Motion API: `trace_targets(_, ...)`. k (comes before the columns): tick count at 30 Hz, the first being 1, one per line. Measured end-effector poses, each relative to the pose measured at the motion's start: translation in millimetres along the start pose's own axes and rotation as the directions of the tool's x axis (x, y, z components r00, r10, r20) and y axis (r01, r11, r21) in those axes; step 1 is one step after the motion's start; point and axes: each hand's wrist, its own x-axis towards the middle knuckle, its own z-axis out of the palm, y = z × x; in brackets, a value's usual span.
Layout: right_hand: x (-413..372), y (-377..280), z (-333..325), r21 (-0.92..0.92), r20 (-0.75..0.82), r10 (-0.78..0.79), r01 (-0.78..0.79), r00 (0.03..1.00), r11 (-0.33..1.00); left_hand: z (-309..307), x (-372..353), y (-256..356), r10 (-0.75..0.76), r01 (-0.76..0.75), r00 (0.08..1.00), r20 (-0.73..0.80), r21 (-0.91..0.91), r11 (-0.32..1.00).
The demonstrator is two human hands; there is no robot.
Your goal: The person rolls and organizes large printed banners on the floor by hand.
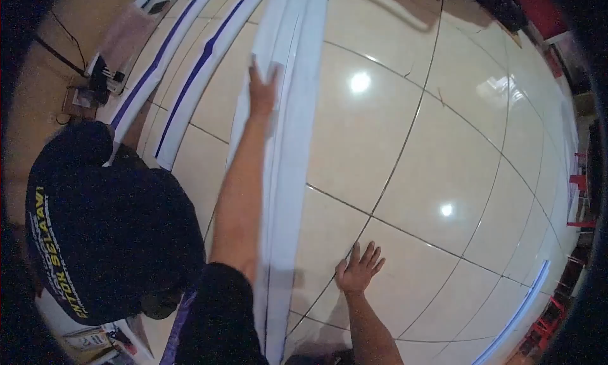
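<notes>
A long white sheet, folded lengthwise into layers, runs from the top of the view down to the bottom edge. My left hand reaches far along it and rests on its left part, thumb and fingers apart and slightly blurred. To the right of the sheet, my right hand lies flat on the tiled floor with its fingers spread. Nothing is in either hand.
Two white strips with purple bands, an inner strip and an outer strip, lie to the left. A person in a dark printed shirt bends down at lower left. Red stools stand along the right edge, near another long pale strip.
</notes>
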Motion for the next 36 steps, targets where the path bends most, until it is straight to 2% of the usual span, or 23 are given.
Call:
trace_targets(2,-1,1,1,-0.032,0.017,0.002,-0.002,1.000,0.999,-57,-1,-10,0.145,-0.146,0.989,-0.024,-0.107,0.983)
trace_targets(3,-1,0,2,-0.065,-0.002,-0.005,0.005,1.000,0.998,-91,-27,-15,0.284,-0.280,0.959,-0.007,0.133,0.951)
trace_targets(5,2,-2,-2,-0.020,0.012,0.001,-0.001,1.000,1.000,-148,-83,-66,0.219,-0.239,0.971,0.096,0.450,0.861)
trace_targets(6,3,-1,0,-0.029,-0.014,-0.009,0.009,1.000,1.000,-178,-109,-128,0.235,-0.332,0.943,0.234,0.657,0.677)
trace_targets(8,0,-1,3,-0.082,-0.011,-0.006,0.006,1.000,0.997,-204,-155,-141,0.125,-0.363,0.930,0.346,0.811,0.459)
trace_targets(9,-1,-1,5,-0.095,-0.011,-0.011,0.010,1.000,0.995,-203,-153,-137,0.121,-0.357,0.932,0.341,0.807,0.471)
trace_targets(11,1,-1,7,-0.094,-0.049,-0.039,0.034,0.998,0.995,-201,-152,-130,0.090,-0.153,0.988,0.124,0.779,0.608)
trace_targets(12,-1,1,7,-0.090,-0.042,-0.062,0.058,0.997,0.994,-203,-156,-131,0.079,-0.129,0.992,0.102,0.774,0.620)
trace_targets(14,1,2,3,-0.100,-0.039,-0.072,0.068,0.997,0.993,-208,-147,-131,-0.009,-0.105,0.991,0.132,0.824,0.556)
trace_targets(17,-12,-14,6,-0.177,-0.048,-0.100,0.090,0.994,0.980,-222,-140,-130,-0.027,-0.083,0.991,0.129,0.767,0.637)
trace_targets(19,31,-26,7,-0.281,-0.075,-0.165,0.138,0.984,0.950,-223,-137,-136,-0.029,-0.119,0.983,0.183,0.742,0.659)
trace_targets(20,57,-64,11,0.269,-0.249,0.064,0.006,0.966,0.963,-222,-132,-138,-0.032,-0.103,0.985,0.169,0.731,0.674)
trace_targets(21,87,-109,-2,0.360,-0.276,0.093,0.014,0.957,0.933,-225,-134,-137,-0.046,-0.097,0.983,0.178,0.717,0.691)
trace_targets(23,173,-224,-27,0.429,-0.290,-0.109,0.231,0.951,0.874,-230,-131,-136,-0.047,-0.094,0.983,0.178,0.703,0.705)
trace_targets(25,273,-347,-47,0.502,-0.291,-0.342,0.447,0.894,0.741,-230,-132,-134,-0.042,-0.095,0.983,0.180,0.687,0.720)
trace_targets(26,321,-388,-33,0.513,-0.270,-0.400,0.482,0.876,0.710,-230,-132,-135,-0.056,-0.084,0.983,0.176,0.695,0.714)
trace_targets(27,360,-431,-25,0.430,-0.223,-0.423,0.478,0.878,0.766,-230,-127,-136,-0.052,-0.077,0.985,0.163,0.693,0.717)
trace_targets(28,395,-467,-9,0.278,-0.289,-0.433,0.507,0.854,0.816,-230,-127,-135,-0.065,-0.073,0.983,0.172,0.688,0.722)
trace_targets(30,449,-513,11,0.256,-0.172,-0.293,0.330,0.940,0.908,-233,-130,-133,-0.096,-0.052,0.980,0.173,0.692,0.720)
trace_targets(31,470,-525,19,0.304,-0.199,-0.238,0.290,0.951,0.907,-232,-128,-134,-0.087,-0.044,0.984,0.155,0.688,0.724)
trace_targets(33,512,-536,31,0.242,-0.313,-0.179,0.261,0.933,0.935,-239,-126,-131,-0.102,-0.016,0.986,0.134,0.675,0.738)
trace_targets(35,552,-538,29,0.419,-0.386,-0.142,0.310,0.911,0.854,-240,-121,-119,-0.185,0.016,0.968,0.170,0.695,0.719)
trace_targets(36,568,-541,33,0.319,-0.380,-0.213,0.344,0.900,0.883,-237,-125,-128,-0.150,-0.014,0.972,0.179,0.685,0.728)
